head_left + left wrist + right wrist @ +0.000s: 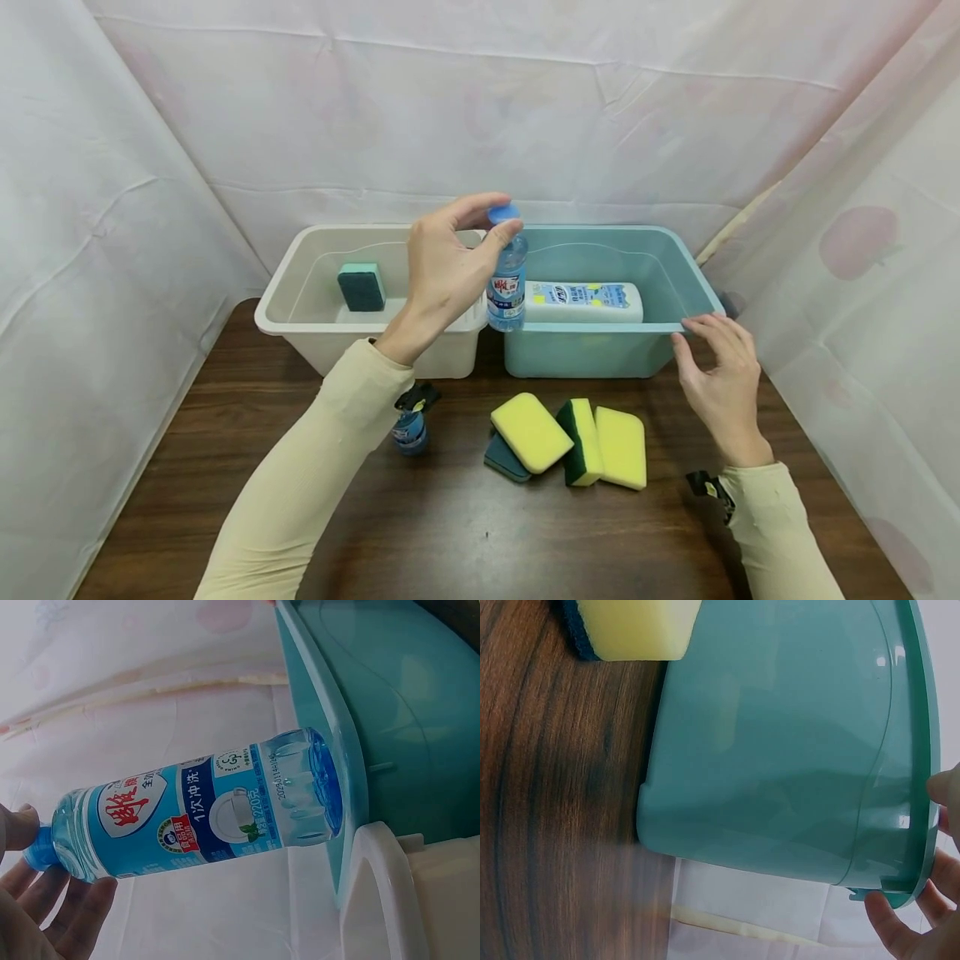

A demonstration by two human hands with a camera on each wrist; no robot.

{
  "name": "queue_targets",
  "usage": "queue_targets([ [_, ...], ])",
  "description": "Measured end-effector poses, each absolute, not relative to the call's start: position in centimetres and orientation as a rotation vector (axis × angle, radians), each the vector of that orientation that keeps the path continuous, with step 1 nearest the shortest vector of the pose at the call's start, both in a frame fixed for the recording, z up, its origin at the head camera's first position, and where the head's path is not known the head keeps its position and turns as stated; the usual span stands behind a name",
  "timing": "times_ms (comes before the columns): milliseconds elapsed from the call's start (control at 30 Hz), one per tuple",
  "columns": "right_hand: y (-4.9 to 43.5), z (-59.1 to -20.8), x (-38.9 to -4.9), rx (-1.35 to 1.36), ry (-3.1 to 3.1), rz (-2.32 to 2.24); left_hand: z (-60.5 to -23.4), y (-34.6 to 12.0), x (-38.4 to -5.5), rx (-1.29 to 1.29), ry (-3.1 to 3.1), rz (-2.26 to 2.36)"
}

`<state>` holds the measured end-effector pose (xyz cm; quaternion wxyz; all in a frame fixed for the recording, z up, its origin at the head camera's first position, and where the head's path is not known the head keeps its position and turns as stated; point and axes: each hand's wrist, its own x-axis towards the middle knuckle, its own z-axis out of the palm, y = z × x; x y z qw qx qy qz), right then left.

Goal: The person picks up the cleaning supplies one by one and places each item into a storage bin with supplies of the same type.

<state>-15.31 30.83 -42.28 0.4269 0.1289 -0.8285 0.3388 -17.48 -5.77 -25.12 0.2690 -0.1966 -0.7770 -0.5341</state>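
Observation:
My left hand [450, 262] pinches the blue cap of a small clear-blue dish soap bottle [507, 287]. The bottle hangs upright where the two bins meet, and its labelled side shows in the left wrist view [187, 810]. With thumb and fingers, my right hand [720, 375] holds the front right corner of the teal bin's rim [600, 327]. Inside that bin a white bottle [581, 312] with a blue and yellow label lies on its side. The beige bin [367, 327] to the left has a green sponge [362, 287] in it.
In front of the bins, several yellow sponges [532, 433] with dark green scouring sides lie on the brown wooden table [480, 533]. Another small blue bottle [410, 433] stands partly hidden by my left wrist. White curtains [480, 125] enclose the back and sides.

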Motion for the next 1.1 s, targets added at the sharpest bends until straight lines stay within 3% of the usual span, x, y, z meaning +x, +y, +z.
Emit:
queue_targets([
  [1100, 31.1, -42.3, -15.2, 0.312, -2.072, 0.842, -25.4, -3.9, -19.1, -0.509, -2.151, -1.431],
])
